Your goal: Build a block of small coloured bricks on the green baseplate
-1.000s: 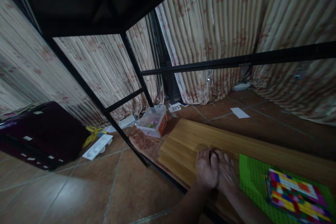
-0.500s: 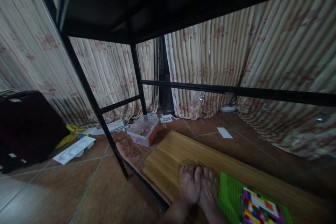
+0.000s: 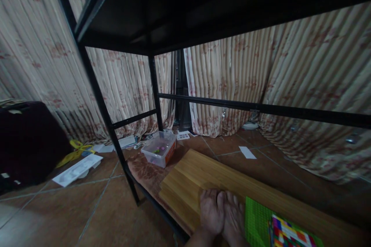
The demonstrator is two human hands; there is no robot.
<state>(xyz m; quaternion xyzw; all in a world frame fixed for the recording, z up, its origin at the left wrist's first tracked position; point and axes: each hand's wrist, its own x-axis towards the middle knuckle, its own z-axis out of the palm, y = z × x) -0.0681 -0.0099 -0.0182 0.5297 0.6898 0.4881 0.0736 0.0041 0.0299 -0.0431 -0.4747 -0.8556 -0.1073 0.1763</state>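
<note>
My left hand [image 3: 212,211] and my right hand [image 3: 233,216] rest side by side on a wooden board [image 3: 185,177], their thumb sides touching. The fingers of both are curled down toward the wood, and no held object shows. Just right of my right hand lies a green studded building-brick baseplate [image 3: 255,220]. On it is a flat, multicoloured piece with a brick pattern [image 3: 290,233], partly cut off by the bottom edge of the view.
A clear plastic box [image 3: 159,148] with small coloured pieces stands on a brown blanket [image 3: 145,171] beyond the board. Black bed-frame bars [image 3: 208,101] surround this lower level. A white tray [image 3: 77,169], papers [image 3: 247,152] and a dark suitcase [image 3: 31,142] are on the tiled floor.
The view has tilted slightly upward, so everything sits a little lower in the picture. Both hands stay together on the board.
</note>
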